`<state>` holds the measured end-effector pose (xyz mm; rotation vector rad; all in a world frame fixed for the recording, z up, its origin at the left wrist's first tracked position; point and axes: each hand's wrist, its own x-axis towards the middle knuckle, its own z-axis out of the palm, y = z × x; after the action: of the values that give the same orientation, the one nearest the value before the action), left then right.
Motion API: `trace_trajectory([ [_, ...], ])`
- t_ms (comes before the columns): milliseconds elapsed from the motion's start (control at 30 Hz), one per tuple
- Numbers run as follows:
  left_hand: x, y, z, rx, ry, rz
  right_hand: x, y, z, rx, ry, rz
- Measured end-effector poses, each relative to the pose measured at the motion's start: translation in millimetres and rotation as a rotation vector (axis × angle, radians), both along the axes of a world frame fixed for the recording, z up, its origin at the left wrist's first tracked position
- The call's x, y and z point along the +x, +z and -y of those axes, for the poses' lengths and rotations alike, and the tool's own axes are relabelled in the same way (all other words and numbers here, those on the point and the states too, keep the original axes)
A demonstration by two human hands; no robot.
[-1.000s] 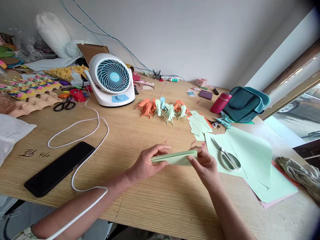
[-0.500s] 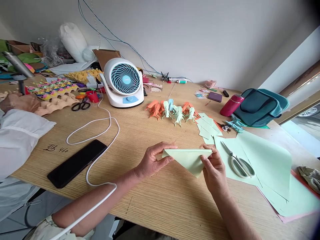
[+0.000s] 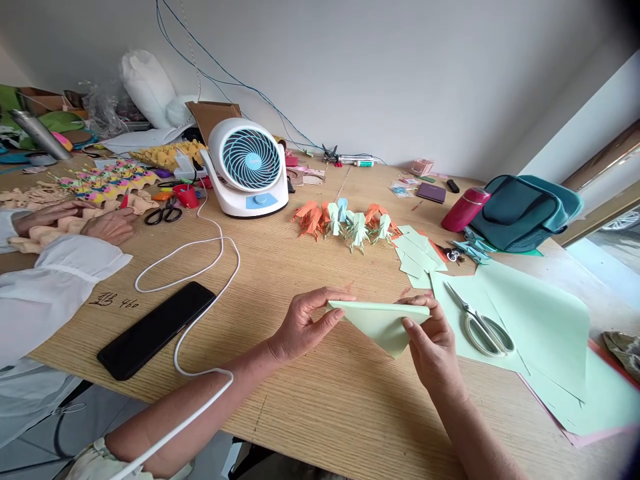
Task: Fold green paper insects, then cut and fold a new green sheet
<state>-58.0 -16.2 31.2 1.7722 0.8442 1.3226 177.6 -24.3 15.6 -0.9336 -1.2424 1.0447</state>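
Note:
A pale green sheet of paper (image 3: 377,325), folded into a triangle with its point downward, is held above the table between both hands. My left hand (image 3: 305,327) pinches its left corner between thumb and fingers. At the right end, my right hand (image 3: 433,340) grips the paper, thumb on the near face and fingers behind the folded top edge. Beyond the hands stand several folded paper figures in green (image 3: 357,230), orange (image 3: 309,219) and blue. White-handled scissors (image 3: 483,327) lie on large green sheets (image 3: 545,320) to the right.
A white fan (image 3: 247,167) stands at the back. On the left are a black phone (image 3: 156,330), a white cable (image 3: 239,257), black scissors (image 3: 164,212) and a co-worker's hands (image 3: 110,225) at an egg tray. A red bottle (image 3: 465,209) and teal bag (image 3: 520,213) sit back right.
Both of my hands keep their hold on the folded paper, almost unmoved. At the left, the co-worker's hands and sleeves have come into view over the egg tray.

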Motion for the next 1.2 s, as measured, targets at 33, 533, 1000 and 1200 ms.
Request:
trace_trajectory([
  [33, 0, -0.1, 0, -0.006, -0.002, 0.001, 0, 0.3, 0, -0.002, 0.002, 0.005],
  [533, 4, 6.3, 4, -0.061, -0.009, 0.03, -3, 5.9, 5, -0.023, -0.004, 0.065],
  [1000, 13, 49.7, -13, -0.161, -0.053, 0.03, -2, 16.1, 13, 0.066, -0.044, 0.181],
  [1200, 20, 88.7, -31, -0.185, -0.206, -0.134, -4, 32.8, 17, 0.17, -0.032, 0.346],
])
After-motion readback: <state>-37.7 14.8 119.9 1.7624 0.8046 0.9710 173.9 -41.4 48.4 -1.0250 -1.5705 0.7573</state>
